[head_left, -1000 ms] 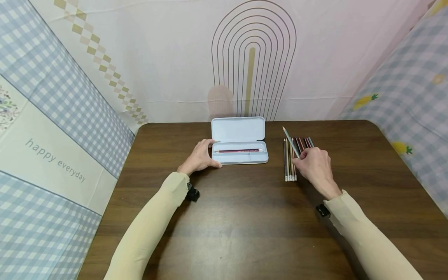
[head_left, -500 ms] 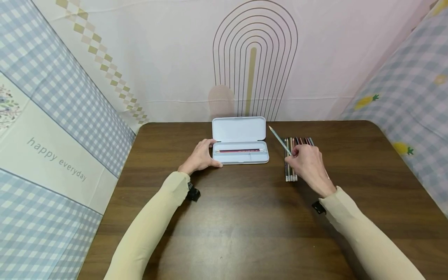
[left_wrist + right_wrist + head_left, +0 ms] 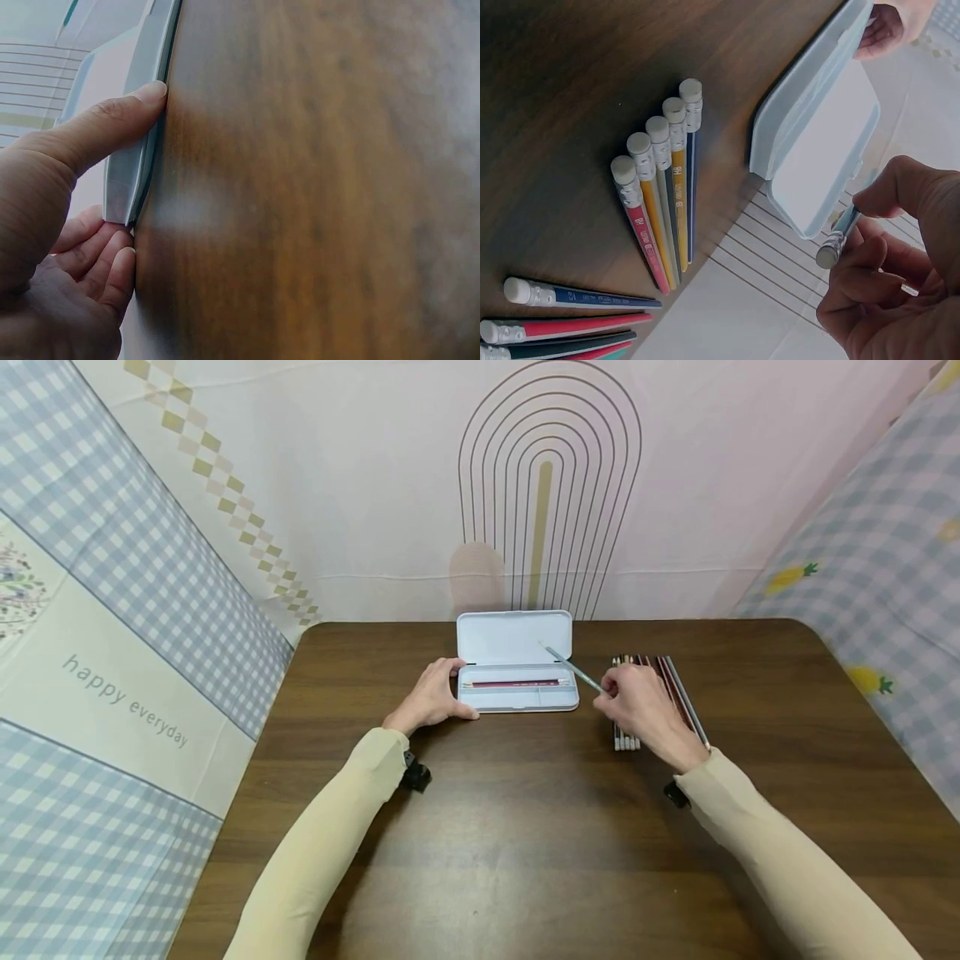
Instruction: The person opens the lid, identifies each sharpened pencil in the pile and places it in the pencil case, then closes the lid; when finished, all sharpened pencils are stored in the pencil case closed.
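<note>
A light blue pencil case (image 3: 498, 699) lies with its lid (image 3: 513, 639) raised at the back, and a dark red pencil (image 3: 514, 682) rests in its rear compartment. My left hand (image 3: 431, 696) grips the case's left end; in the left wrist view the thumb (image 3: 112, 124) presses the front wall and the fingers wrap the end. Between thumb and fingers, my right hand (image 3: 639, 700) pinches a pale blue pencil (image 3: 577, 672) near its eraser end. The pencil slants up-left, its tip overlapping the lid in the head view.
Under and beside the right hand lies a row of several eraser-tipped pencils (image 3: 664, 187). A second group (image 3: 585, 295) lies further right on the brown wooden table (image 3: 480, 843). Behind the table hangs a patterned cloth (image 3: 375, 485).
My right hand has carried the pale blue pencil leftward from above the pencil rows, bringing its tip over to the case. The left hand keeps its hold on the case.
</note>
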Action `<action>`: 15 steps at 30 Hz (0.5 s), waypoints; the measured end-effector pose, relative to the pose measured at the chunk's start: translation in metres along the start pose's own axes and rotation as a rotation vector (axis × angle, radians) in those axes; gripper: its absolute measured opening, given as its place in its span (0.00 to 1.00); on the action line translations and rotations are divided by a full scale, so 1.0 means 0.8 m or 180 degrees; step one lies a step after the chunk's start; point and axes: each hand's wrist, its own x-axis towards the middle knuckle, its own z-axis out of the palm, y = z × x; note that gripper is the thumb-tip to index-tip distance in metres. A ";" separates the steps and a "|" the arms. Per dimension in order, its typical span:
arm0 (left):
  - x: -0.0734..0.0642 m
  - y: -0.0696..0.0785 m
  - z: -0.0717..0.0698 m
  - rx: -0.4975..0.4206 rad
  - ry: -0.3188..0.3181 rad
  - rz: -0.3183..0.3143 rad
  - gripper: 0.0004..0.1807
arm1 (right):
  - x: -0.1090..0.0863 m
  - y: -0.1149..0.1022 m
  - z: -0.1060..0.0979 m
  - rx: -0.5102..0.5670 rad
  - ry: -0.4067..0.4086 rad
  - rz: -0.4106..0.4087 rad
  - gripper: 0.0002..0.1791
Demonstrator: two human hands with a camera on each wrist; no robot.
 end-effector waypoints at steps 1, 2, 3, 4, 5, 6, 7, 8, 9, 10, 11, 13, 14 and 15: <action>0.003 -0.003 0.002 0.0004 0.0009 -0.0008 0.56 | 0.002 0.000 0.001 -0.0010 -0.0018 -0.0039 0.05; 0.005 -0.007 0.004 -0.0010 0.0010 -0.0008 0.56 | 0.003 0.000 0.003 -0.0011 -0.0028 -0.0070 0.06; 0.009 -0.011 0.006 -0.0008 0.0011 -0.0011 0.56 | 0.004 0.000 0.004 -0.0026 -0.0029 -0.0111 0.07; 0.013 -0.016 0.009 -0.0001 0.0014 -0.0015 0.57 | 0.005 -0.001 0.006 -0.0032 -0.0039 -0.0130 0.07; 0.016 -0.020 0.011 0.0003 0.0012 -0.0019 0.57 | 0.007 0.000 0.007 -0.0045 -0.0045 -0.0157 0.07; 0.020 -0.026 0.014 0.0010 0.0017 -0.0023 0.58 | 0.008 -0.001 0.008 -0.0071 -0.0047 -0.0197 0.07; 0.024 -0.031 0.017 0.0022 0.0028 -0.0023 0.58 | 0.010 -0.001 0.009 -0.0075 -0.0062 -0.0219 0.07; 0.027 -0.036 0.019 0.0023 0.0029 -0.0015 0.59 | 0.011 -0.001 0.010 -0.0080 -0.0079 -0.0250 0.07; 0.030 -0.039 0.020 0.0039 0.0045 -0.0012 0.59 | 0.013 -0.001 0.011 -0.0098 -0.0094 -0.0295 0.07; 0.031 -0.042 0.022 0.0042 0.0058 -0.0006 0.60 | 0.014 -0.001 0.012 -0.0108 -0.0115 -0.0337 0.06; 0.033 -0.044 0.022 0.0036 0.0062 -0.0002 0.60 | 0.016 0.000 0.013 -0.0120 -0.0135 -0.0379 0.06; 0.032 -0.042 0.022 0.0017 0.0080 0.0010 0.59 | 0.019 0.000 0.016 -0.0124 -0.0186 -0.0447 0.05; 0.028 -0.038 0.019 0.0004 0.0061 0.0011 0.59 | 0.021 0.001 0.017 -0.0129 -0.0203 -0.0486 0.05; 0.026 -0.036 0.018 0.0010 0.0063 0.0014 0.58 | 0.023 0.001 0.019 -0.0135 -0.0222 -0.0523 0.04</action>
